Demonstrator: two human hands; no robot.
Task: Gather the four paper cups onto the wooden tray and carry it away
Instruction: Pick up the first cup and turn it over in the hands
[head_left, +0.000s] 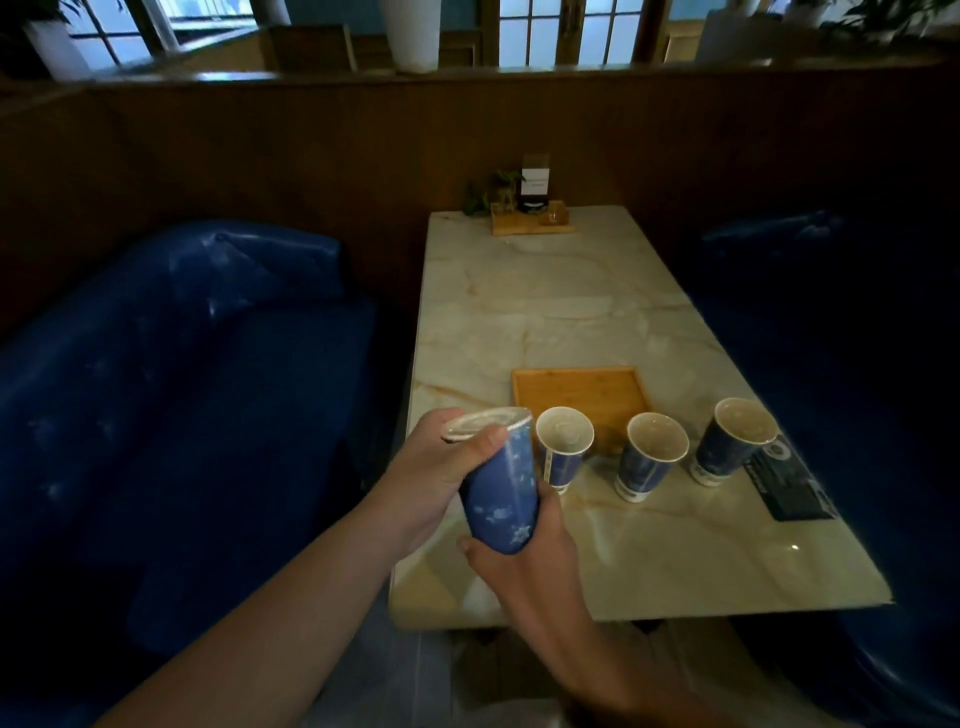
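A blue paper cup (501, 493) is held tilted above the table's near left corner. My left hand (441, 467) grips it near the rim, thumb across the top. My right hand (524, 566) cups its base from below. Three more blue paper cups stand upright on the marble table in a row: one (563, 452) just right of the held cup, one (652, 454) in the middle, one (732, 441) at the right. The wooden tray (582, 395) lies flat just behind the row, with nothing on it.
A black card (792, 486) lies on the marble table (561, 301) beside the rightmost cup. At the far end stands a small wooden holder (530, 221) with a plant and a sign. Blue padded benches (182, 389) flank both sides; a wooden partition rises behind.
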